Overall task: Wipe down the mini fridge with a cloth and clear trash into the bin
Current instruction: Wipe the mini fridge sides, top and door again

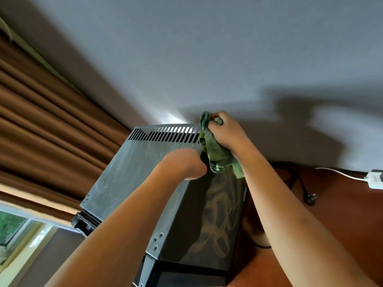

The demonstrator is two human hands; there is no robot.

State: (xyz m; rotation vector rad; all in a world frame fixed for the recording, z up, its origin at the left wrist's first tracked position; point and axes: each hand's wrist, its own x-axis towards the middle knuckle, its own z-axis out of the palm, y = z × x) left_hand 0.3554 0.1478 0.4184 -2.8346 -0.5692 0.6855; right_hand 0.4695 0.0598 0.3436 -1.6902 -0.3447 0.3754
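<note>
Two bare arms reach up from the bottom of the frame to the mini fridge [132, 175], a grey metal box that fills the centre and stands on a reddish-brown counter [342, 220]. The right hand [226, 131], just above centre, has its fingers curled tight round a bunched green cloth [215, 150]; that grip holds the cloth against the fridge's upper right corner, beside the row of vent slots [165, 134] along the top edge, and the loose end of the cloth hangs down below the wrist. The left hand [184, 164] lies at the centre of the frame on the ridge where the pale panel meets the darker one. Its wrist bends over that ridge and its fingers pass out of sight on the far side, so whether its grip is closed or slack cannot be told. Pale swirled smears [221, 216] mark the dark panel to the lower right of the hands.

Brown curtains [41, 121] hang across the left side, with a window [14, 226] at the lower left edge. A grey wall [207, 48] takes the upper half, with dark shadows of the arms at the right. On the counter at the right edge lie a white adapter [375, 180] with its white cable and a black plug [309, 197] on a black cord.
</note>
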